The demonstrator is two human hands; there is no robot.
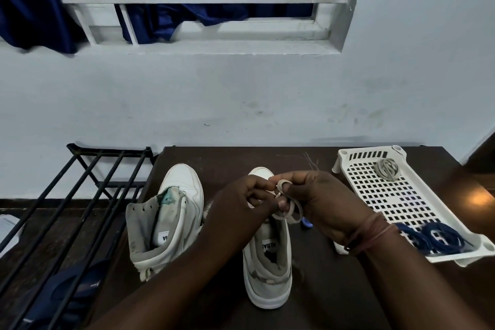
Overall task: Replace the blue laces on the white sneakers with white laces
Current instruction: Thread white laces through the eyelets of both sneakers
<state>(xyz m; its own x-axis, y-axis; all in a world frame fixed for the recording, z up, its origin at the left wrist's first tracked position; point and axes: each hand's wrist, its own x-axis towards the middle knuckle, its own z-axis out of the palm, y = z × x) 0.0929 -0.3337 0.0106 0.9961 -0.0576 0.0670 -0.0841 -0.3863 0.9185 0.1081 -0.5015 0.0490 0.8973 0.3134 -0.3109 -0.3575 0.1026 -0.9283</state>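
Both hands are up over the right sneaker (267,257), which stands on the dark bench (334,289) with its toe pointing away from the person. The left hand (241,209) and the right hand (321,203) meet in the middle, and both pinch the same coiled white lace (290,210). The fingers (284,205) of both hands are curled tight together on it. The lace is still in small loops, so I think it is being opened out before it can go into the shoe.

The right sneaker sits right under the lace, just below the hands. Its long side runs from the person toward the wall. No lace shows in it, but the hands cover the front of it. Both hands are about as near to it as each other.

The left sneaker (171,220) stands just to the left of the right sneaker, and it has no lace.

To the right of the right sneaker is a white tray (375,198). The blue laces (431,240) lie at its near end. Another white lace bundle (387,169) lies at its far end
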